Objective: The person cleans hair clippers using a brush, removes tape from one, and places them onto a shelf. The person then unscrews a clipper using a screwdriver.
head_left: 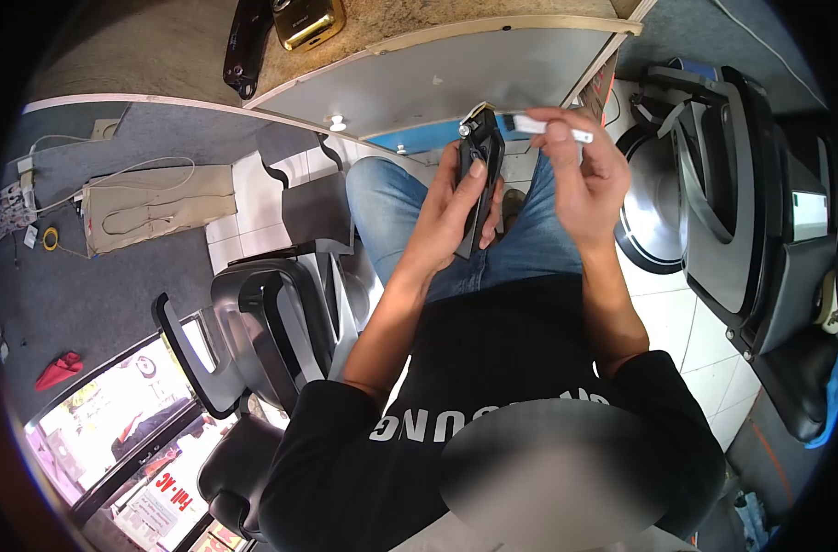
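My left hand (454, 204) is wrapped round a black hair clipper (479, 175), held upright above my lap with its blade end pointing away from me. In my right hand (584, 170) is a small white cleaning brush (559, 128), pinched between thumb and fingers. Its dark bristles point left toward the clipper's head, with a small gap that seems to part them. My fingers hide part of the clipper's body and the middle of the brush handle.
Ahead is a counter (419, 41) with a gold clipper (308, 22) and a black clipper (246, 46) on top. Barber chairs stand at my left (276, 308) and right (727, 193). A cardboard piece (161, 210) with a cable is at the far left.
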### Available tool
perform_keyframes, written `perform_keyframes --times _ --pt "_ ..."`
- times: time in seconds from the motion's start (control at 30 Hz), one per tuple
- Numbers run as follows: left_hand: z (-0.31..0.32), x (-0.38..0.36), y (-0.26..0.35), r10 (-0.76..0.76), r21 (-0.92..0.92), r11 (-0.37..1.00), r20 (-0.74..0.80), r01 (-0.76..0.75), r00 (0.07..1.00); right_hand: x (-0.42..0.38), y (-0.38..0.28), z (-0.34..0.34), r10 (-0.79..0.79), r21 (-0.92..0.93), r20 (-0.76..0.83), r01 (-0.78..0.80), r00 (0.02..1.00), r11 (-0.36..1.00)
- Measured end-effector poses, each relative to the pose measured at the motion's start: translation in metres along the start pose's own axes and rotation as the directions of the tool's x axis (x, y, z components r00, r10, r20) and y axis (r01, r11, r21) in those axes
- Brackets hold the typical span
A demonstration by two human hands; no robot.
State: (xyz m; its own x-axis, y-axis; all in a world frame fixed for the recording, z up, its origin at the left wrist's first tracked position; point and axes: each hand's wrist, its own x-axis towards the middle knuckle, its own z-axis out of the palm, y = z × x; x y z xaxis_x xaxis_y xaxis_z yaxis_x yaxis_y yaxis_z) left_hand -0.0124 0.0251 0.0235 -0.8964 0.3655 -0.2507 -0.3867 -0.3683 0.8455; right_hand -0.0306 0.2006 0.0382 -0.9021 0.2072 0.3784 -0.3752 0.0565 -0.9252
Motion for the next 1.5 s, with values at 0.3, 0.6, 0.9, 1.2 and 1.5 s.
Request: perform_keyframes --times 0.3,0.6,0.9,1.2,1.5 --pt "0.003 -0.004 -0.008 0.108 0.349 0.933 -0.029 -0.091 0.994 0.008 0.0 0.012 -0.144 -0.194 -0.078 0.127 0.986 0.973" --pt "-0.004 0.0 -0.018 0.235 0.553 0.823 -0.124 -0.129 0.964 0.001 0.0 0.014 0.172 -0.014 0.047 -0.172 0.984 0.985" --pt "-0.003 -0.003 -0.01 0.167 0.255 0.951 0.053 -0.175 0.985 0.004 0.007 0.013 -0.042 -0.031 0.002 0.042 0.999 0.999" --pt "-0.001 -0.007 -0.003 0.053 0.039 0.998 0.114 -0.058 0.992 0.014 0.003 0.008 -0.214 -0.062 0.102 0.221 0.971 0.973" --pt "-0.004 -0.011 -0.002 -0.03 -0.13 0.99 0.181 0.054 0.983 0.017 0.008 0.004 -0.231 -0.155 0.148 0.253 0.962 0.955"
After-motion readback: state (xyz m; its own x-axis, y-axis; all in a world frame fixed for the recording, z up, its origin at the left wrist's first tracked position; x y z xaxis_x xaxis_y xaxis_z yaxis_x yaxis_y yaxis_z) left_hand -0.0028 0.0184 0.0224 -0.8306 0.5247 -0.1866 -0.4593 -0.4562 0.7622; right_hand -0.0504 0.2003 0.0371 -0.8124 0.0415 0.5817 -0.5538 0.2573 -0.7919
